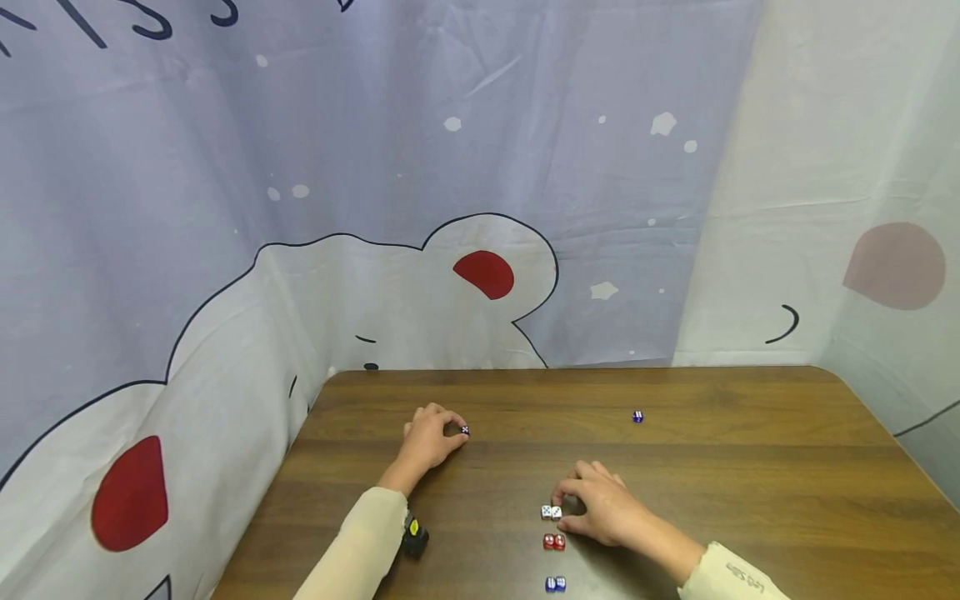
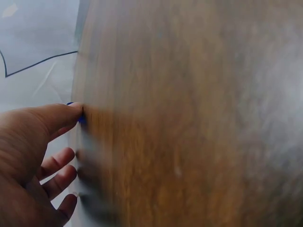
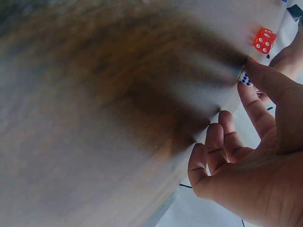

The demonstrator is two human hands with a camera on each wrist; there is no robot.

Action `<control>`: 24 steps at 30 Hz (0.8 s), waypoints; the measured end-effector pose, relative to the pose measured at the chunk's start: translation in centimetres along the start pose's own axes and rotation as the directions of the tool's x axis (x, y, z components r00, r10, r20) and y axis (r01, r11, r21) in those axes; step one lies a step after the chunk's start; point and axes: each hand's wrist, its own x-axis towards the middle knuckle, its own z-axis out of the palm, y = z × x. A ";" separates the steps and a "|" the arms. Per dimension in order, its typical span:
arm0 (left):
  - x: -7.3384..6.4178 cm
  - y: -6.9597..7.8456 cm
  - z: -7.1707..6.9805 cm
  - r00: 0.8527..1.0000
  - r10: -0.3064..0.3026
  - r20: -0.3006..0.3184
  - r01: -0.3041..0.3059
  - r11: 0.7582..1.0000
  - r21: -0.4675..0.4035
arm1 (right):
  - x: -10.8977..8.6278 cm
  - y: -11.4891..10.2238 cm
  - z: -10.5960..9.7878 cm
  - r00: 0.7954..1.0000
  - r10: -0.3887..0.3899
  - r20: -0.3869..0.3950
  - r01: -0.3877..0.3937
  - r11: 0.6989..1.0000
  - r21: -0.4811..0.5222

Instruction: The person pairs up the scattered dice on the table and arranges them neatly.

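Toward the back left of the table, my left hand [image 1: 430, 437] pinches a small blue die [image 1: 465, 430] between thumb and index finger. In the left wrist view only slivers of that blue die [image 2: 82, 119] show past the thumb. My right hand [image 1: 606, 507] is low over the table's middle, its thumb and index finger at the right one of two white dice [image 1: 557, 512]. The other white die [image 1: 546, 512] sits against its left side. In the right wrist view the pinched white die [image 3: 245, 79] shows blue pips between the fingertips, the other fingers loosely bent.
Nearer me, a side-by-side pair of red dice [image 1: 554, 542] and a pair of blue dice [image 1: 556, 584] line up below the white ones. Another blue die [image 1: 637, 417] lies alone at the back right. A printed curtain [image 1: 600, 208] hangs behind the wooden table [image 1: 750, 467].
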 end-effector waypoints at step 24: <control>-2.0 2.6 0.6 0.995 0.092 0.047 -0.091 0.996 -0.022 | -0.3 0.1 -0.2 1.000 -0.006 -0.006 0.006 1.000 -0.018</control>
